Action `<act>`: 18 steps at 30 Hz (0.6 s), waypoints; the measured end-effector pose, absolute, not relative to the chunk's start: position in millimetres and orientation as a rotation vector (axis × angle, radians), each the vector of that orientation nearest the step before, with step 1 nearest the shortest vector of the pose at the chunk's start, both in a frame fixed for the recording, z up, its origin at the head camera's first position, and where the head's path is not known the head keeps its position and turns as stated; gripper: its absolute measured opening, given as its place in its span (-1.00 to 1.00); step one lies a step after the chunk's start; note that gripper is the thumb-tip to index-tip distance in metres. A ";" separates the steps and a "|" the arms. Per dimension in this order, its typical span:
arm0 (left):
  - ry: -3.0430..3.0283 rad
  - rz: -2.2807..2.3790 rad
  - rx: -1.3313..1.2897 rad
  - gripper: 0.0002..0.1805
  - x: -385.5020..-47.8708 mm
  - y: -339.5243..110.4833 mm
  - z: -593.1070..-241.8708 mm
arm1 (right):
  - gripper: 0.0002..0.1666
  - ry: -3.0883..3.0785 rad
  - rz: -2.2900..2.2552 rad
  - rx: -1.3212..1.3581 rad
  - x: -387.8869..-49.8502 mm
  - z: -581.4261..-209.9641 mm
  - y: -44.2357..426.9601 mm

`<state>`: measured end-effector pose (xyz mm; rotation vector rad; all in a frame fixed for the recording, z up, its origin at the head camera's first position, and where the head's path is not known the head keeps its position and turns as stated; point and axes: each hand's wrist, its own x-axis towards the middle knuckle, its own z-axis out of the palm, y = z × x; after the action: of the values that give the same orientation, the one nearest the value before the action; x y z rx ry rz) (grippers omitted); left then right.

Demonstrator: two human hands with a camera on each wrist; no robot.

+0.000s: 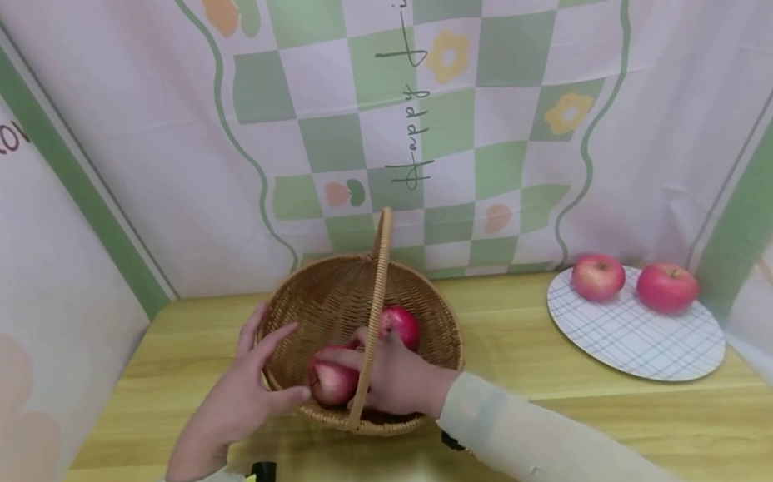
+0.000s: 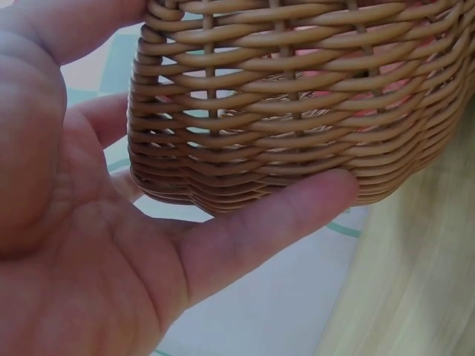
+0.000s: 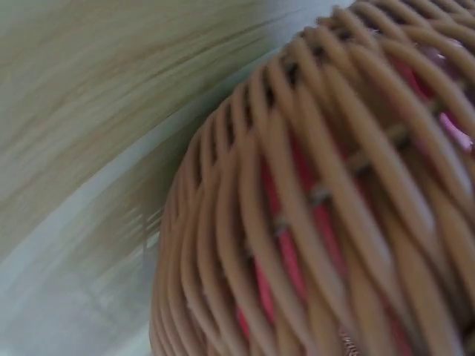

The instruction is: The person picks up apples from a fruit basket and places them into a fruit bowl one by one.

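Note:
A woven basket [image 1: 434, 301] with a tall arched handle [image 1: 377, 276] stands on the wooden table, and two red apples lie inside. My right hand [image 1: 403, 373] reaches into it beneath the handle, fingers and thumb about the left apple [image 1: 329, 383]. Behind that hand, the other apple [image 1: 403, 324] is partly covered. At the basket's left side is my left hand [image 1: 240, 395], fingers spread and mostly straight, with thumb and index finger over the rim. The left wrist view has one straight finger [image 2: 274, 230] along the lower wicker wall [image 2: 297, 126]. Red shows through the wicker [image 3: 334, 185] in the right wrist view.
To the right, a round checked plate [image 1: 622, 338] holds two more red apples [image 1: 599, 277]. Behind the table [image 1: 524, 438] hangs a green-and-white checked cloth [image 1: 407, 128]. Patterned cloth walls [image 1: 5, 276] close off both sides.

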<state>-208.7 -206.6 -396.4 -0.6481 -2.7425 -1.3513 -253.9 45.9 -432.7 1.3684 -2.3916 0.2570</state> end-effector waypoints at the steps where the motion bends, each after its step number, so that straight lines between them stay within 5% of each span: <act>1: -2.744 -1.344 -0.651 -0.07 -208.9 -206.8 -396.5 | -0.15 -2.374 0.287 1.378 -253.9 -432.9 44.8; 6: -2.744 -1.338 -0.663 -0.07 -208.8 -207.6 -396.1 | -0.41 -2.361 0.364 1.391 -253.2 -431.6 41.6; 18: -2.747 -1.341 -0.667 -0.06 -206.8 -208.7 -393.8 | -0.21 -2.585 0.765 1.238 -252.5 -420.3 47.4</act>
<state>-206.8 -208.7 -393.8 -0.6668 -2.7465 -1.3414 -252.5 47.4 -420.3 1.2379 -2.5852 0.7648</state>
